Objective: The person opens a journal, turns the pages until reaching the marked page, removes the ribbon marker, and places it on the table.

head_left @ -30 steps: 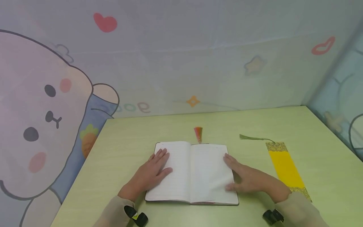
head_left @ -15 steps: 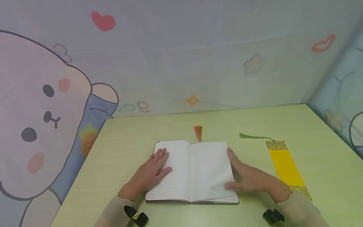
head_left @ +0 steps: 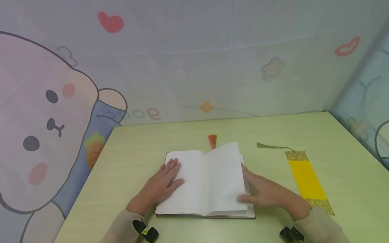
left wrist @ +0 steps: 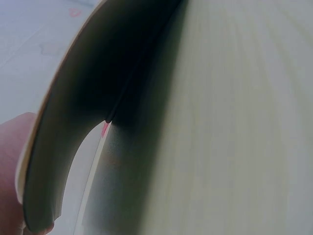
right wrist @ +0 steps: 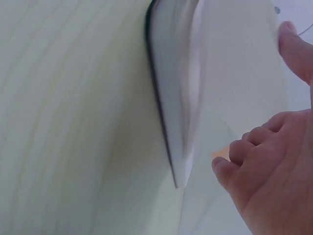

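Observation:
An open notebook [head_left: 189,189] with white pages lies on the table in the head view. My left hand [head_left: 162,184] rests on its left page with fingers extended; in the left wrist view part of that hand shows beside the notebook's edge [left wrist: 46,147]. A right-hand page [head_left: 226,182] stands raised and slightly curved. My right hand [head_left: 262,189] is at its outer edge, thumb over the front, other fingers partly hidden behind the page. In the right wrist view the thumb [right wrist: 296,51] and fingers [right wrist: 249,147] are well apart.
A red and green tassel [head_left: 212,141] sticks out beyond the notebook's top edge. To the right on the pale table [head_left: 136,145] lies a yellow bookmark [head_left: 308,179] with glittery ends and a green tassel [head_left: 270,146]. A printed cloth backdrop [head_left: 182,50] hangs behind.
The right-hand page has lifted off the stack and swung a little leftward, baring the pages beneath. My right hand's fingers have moved behind it. The left hand has stayed in place.

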`<state>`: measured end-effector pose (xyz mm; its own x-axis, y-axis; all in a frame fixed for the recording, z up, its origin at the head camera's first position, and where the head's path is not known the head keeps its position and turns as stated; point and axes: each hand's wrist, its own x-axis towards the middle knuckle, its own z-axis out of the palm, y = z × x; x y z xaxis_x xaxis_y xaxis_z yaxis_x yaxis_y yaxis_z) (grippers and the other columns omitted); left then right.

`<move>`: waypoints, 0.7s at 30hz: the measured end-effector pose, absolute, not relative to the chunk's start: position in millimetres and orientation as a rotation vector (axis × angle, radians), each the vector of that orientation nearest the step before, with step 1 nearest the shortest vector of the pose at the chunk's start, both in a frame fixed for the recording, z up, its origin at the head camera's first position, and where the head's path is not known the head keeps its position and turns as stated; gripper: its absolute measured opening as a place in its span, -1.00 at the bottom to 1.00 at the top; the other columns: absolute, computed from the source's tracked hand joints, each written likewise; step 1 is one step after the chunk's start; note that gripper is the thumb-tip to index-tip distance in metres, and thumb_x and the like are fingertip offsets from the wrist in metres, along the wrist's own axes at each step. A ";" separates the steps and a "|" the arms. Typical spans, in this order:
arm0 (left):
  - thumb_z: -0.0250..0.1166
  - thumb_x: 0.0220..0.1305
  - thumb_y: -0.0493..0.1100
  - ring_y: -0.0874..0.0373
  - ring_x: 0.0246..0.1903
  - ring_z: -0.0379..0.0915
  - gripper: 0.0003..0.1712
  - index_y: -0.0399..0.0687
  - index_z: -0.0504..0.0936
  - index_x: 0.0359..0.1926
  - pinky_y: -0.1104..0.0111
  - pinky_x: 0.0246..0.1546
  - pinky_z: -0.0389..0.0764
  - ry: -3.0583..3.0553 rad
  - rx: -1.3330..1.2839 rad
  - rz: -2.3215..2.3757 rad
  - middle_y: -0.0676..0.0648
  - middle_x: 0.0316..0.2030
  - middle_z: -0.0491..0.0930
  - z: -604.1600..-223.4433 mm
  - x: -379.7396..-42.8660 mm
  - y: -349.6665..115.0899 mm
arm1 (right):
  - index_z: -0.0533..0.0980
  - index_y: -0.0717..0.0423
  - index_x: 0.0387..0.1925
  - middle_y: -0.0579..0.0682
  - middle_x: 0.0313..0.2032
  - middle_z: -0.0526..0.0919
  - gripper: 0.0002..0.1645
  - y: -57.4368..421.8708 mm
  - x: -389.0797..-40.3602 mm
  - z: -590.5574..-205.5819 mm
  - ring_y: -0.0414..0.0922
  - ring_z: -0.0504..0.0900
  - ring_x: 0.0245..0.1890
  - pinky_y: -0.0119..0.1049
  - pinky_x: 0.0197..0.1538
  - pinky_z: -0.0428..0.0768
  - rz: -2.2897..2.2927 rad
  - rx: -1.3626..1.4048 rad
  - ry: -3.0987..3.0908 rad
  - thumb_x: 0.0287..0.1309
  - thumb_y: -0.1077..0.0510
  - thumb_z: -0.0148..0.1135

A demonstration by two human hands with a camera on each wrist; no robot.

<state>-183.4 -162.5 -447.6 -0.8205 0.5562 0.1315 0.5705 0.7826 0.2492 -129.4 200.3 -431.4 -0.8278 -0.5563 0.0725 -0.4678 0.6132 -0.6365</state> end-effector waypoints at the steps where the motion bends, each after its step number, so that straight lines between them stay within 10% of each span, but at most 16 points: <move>1: -0.14 0.37 0.26 0.06 0.39 -0.19 -0.23 -0.16 0.15 0.38 0.15 0.35 -0.05 -2.917 -0.924 -0.435 -0.10 0.40 0.02 -447.4 -183.2 -162.5 | -0.27 0.18 0.44 0.06 0.43 -0.20 0.22 198.7 -128.7 -429.7 -0.02 -0.08 0.39 -0.08 0.33 0.04 -1.029 -0.872 2.702 0.07 -0.29 0.20; 21: -0.09 0.37 0.22 0.05 0.39 -0.18 -0.25 -0.18 0.17 0.38 0.13 0.34 -0.03 -2.910 -0.924 -0.455 -0.11 0.39 0.03 -445.7 -181.0 -163.6 | -0.40 -0.02 0.44 -0.05 0.44 -0.35 0.12 158.2 -123.8 -409.5 -0.05 -0.21 0.41 -0.46 0.34 -0.14 -1.283 -1.059 2.555 0.20 -0.07 0.17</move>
